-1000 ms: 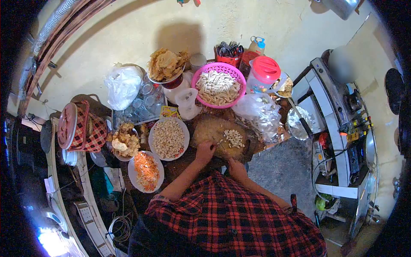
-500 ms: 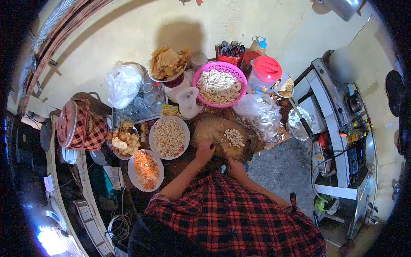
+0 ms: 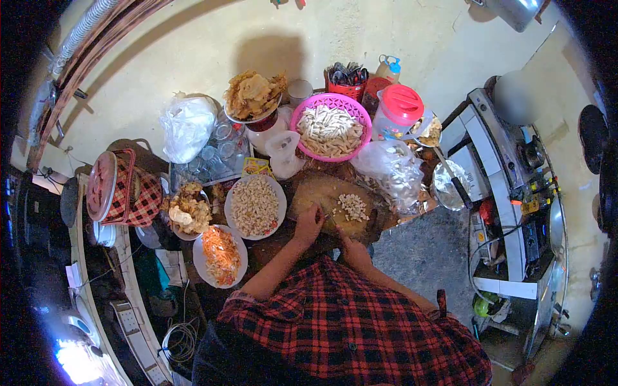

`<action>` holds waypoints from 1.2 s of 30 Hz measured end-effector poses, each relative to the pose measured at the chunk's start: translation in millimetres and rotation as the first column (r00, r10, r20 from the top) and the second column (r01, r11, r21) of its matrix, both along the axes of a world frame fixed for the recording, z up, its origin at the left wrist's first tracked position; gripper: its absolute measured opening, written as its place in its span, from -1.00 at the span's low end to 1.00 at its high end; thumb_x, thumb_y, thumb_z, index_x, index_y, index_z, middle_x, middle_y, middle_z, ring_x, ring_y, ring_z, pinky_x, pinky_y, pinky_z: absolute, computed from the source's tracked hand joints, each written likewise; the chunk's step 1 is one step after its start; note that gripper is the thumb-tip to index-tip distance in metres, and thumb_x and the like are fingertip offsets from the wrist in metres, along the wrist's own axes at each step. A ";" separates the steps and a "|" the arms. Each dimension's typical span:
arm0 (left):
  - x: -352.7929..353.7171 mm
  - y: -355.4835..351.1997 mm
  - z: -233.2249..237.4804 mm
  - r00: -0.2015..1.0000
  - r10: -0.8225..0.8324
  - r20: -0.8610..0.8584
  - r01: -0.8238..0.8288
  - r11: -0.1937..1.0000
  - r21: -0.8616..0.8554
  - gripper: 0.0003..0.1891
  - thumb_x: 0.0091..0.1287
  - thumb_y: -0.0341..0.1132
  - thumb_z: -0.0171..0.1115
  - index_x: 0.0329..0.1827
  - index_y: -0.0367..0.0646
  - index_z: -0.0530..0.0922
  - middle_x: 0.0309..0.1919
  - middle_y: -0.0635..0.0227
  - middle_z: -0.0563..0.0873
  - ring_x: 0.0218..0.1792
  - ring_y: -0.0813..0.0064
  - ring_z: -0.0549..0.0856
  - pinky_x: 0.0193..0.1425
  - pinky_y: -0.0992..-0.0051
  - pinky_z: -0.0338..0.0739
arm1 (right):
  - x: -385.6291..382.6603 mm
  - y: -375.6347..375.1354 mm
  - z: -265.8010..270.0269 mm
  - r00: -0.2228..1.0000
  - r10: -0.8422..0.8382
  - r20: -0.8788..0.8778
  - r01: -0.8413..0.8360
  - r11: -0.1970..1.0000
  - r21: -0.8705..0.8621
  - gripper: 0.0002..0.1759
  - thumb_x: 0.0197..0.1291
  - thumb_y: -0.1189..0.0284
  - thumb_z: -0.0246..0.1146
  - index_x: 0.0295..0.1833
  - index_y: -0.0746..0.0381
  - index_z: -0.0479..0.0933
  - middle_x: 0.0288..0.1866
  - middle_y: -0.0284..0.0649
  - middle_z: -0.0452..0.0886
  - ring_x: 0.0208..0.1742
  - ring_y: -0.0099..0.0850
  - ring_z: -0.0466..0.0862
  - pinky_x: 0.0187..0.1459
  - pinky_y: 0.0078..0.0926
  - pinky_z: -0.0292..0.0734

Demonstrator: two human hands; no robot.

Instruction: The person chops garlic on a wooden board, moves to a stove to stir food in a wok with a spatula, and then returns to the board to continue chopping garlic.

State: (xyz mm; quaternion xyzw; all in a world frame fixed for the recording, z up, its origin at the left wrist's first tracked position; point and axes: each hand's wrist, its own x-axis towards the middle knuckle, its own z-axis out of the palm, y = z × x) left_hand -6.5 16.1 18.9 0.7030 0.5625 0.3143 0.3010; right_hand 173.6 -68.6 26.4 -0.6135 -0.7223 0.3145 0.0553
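Observation:
My right hand (image 3: 355, 252) is wrapped round the handle of a knife (image 3: 331, 219), whose blade points up and left over a worn wooden chopping board (image 3: 305, 193). Just left of the blade, my left hand (image 3: 309, 224) rests on the board with its fingers curled together; whatever they hold is too small to make out. A heap of small pale diced pieces (image 3: 353, 207) lies on the board right of the knife. Behind the board, a pink basket (image 3: 296, 137) is filled with pale strips (image 3: 330, 128).
Left of the board stand a plate of diced pieces (image 3: 255, 206), a plate of orange and white shreds (image 3: 221, 256) and a bowl of fried food (image 3: 189, 212). Plastic bags (image 3: 393, 168) lie right of the basket, near a red-lidded jug (image 3: 400, 106). A stove (image 3: 515, 145) stands far right.
My left hand's fingers have shifted slightly up on the board beside the blade. The knife stays in my right hand, with the diced heap about the same.

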 end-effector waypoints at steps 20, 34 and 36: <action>4.6 -13.4 7.2 0.990 0.086 0.116 -0.102 0.985 0.138 -0.71 0.11 -0.46 0.26 -0.12 -0.22 0.41 -0.37 0.16 0.66 -0.33 0.24 0.68 -0.26 0.35 0.56 | -1.5 -2.5 11.0 0.999 0.020 -0.031 -0.020 1.000 -0.003 -0.31 0.19 0.47 -0.02 0.43 -0.13 -0.03 -0.38 0.16 0.53 -0.37 0.11 0.56 -0.33 0.00 0.44; 3.2 -11.0 6.4 0.993 0.056 0.105 -0.074 0.983 0.169 -0.71 0.08 -0.48 0.24 -0.15 -0.22 0.39 -0.41 0.13 0.65 -0.33 0.18 0.68 -0.26 0.33 0.54 | 0.0 -7.0 -5.6 0.999 0.032 -0.032 -0.027 0.991 0.133 -0.29 0.18 0.50 -0.04 0.44 -0.07 -0.06 -0.47 0.13 0.52 -0.46 0.09 0.56 -0.41 -0.01 0.45; 3.5 -10.2 9.6 0.990 0.062 0.123 -0.080 0.986 0.145 -0.72 0.08 -0.49 0.24 -0.15 -0.22 0.38 -0.41 0.13 0.64 -0.32 0.17 0.67 -0.25 0.33 0.53 | 0.7 -6.4 -7.3 0.999 0.036 -0.033 -0.029 0.984 0.175 -0.30 0.19 0.48 -0.03 0.44 -0.09 -0.05 -0.49 0.13 0.52 -0.48 0.09 0.56 -0.42 -0.01 0.45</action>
